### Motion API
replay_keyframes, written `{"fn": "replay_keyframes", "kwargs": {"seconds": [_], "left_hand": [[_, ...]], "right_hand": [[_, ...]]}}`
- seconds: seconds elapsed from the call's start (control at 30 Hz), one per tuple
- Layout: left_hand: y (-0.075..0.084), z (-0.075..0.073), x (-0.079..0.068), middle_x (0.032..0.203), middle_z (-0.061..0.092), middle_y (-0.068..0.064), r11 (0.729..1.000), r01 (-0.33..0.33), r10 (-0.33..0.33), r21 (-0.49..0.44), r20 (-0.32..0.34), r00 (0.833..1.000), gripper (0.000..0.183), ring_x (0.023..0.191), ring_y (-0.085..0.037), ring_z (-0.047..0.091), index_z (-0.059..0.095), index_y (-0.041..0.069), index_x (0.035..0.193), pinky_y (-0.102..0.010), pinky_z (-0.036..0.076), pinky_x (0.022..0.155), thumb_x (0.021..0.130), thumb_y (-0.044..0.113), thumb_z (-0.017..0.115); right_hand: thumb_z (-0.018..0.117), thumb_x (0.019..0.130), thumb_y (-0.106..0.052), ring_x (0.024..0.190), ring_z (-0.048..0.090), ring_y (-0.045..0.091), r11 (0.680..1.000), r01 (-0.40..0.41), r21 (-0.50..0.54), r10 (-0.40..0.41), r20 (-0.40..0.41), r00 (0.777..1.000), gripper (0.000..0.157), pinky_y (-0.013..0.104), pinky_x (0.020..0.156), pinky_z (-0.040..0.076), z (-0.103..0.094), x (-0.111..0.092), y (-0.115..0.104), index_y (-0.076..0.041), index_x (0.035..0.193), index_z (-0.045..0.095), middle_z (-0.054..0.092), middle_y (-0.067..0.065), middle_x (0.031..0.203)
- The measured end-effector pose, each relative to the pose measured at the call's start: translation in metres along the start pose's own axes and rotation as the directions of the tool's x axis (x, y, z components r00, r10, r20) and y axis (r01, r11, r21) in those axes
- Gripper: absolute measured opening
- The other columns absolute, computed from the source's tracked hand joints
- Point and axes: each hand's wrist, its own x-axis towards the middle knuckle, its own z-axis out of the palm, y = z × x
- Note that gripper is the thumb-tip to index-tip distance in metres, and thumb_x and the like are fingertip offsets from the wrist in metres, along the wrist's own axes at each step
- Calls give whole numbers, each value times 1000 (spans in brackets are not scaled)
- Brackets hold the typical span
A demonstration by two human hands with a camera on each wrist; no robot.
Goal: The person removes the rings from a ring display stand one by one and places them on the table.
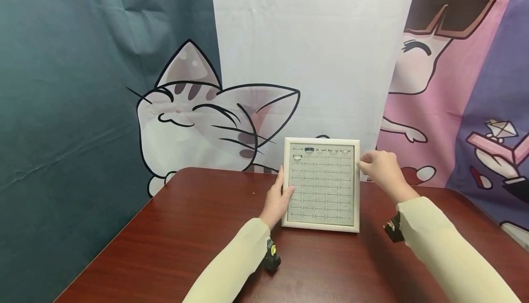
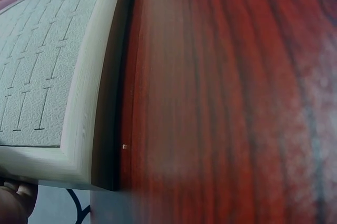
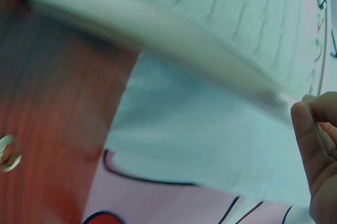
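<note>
A pale-framed ring display board, lined with grey slotted fabric, leans upright on the table. My left hand grips its left edge, thumb over the front; in the left wrist view some fingers show at the frame's corner. Several rings sit in the top rows, among them a dark band and a silvery ring. My right hand is at the board's upper right edge, thumb and forefinger pinched together. I cannot tell whether a small thing is between those fingertips. The frame looks blurred in the right wrist view.
A pale ring-shaped piece lies on the table at the left of the right wrist view. The reddish-brown table ends just behind the board. A cartoon-printed cloth hangs there. Each wrist wears a small black camera.
</note>
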Motion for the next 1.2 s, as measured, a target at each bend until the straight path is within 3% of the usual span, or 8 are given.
{"fn": "replay_keyframes", "kwargs": {"seconds": [0.23, 0.8, 1.07, 1.2], "left_hand": [[1, 0, 0, 142, 43, -8, 1000, 0, 0, -2, -3, 1000, 68, 107, -21, 57, 9, 32, 149, -40, 42, 94, 96, 23, 50], [-2, -1, 0, 140, 44, -9, 1000, 13, -13, 1, 25, 1000, 69, 102, -19, 59, 6, 34, 149, -39, 45, 90, 96, 25, 50], [1, -2, 0, 143, 41, -9, 1000, 9, -9, -7, 31, 999, 68, 102, -19, 59, 6, 33, 149, -38, 46, 89, 97, 25, 49], [0, -2, 0, 143, 41, -9, 1000, 0, 0, -4, 32, 999, 68, 105, -20, 58, 6, 31, 150, -39, 46, 90, 97, 24, 49]], "right_hand": [[57, 83, -10, 83, 63, 36, 998, 45, 38, -44, -21, 999, 22, 47, 75, 47, 11, 14, -36, 7, 92, 68, 69, 21, 89], [59, 85, -5, 82, 66, 34, 983, 181, 18, -180, -60, 982, 17, 42, 76, 52, 36, 40, -84, 9, 93, 66, 68, 23, 90], [57, 87, -6, 83, 66, 32, 991, 121, 48, -120, -27, 992, 19, 41, 74, 52, 44, 43, -92, 8, 98, 65, 67, 23, 95], [59, 86, -6, 78, 65, 30, 989, 128, 67, -126, -33, 991, 16, 40, 72, 52, 47, 43, -94, 7, 93, 66, 68, 22, 92]]}}
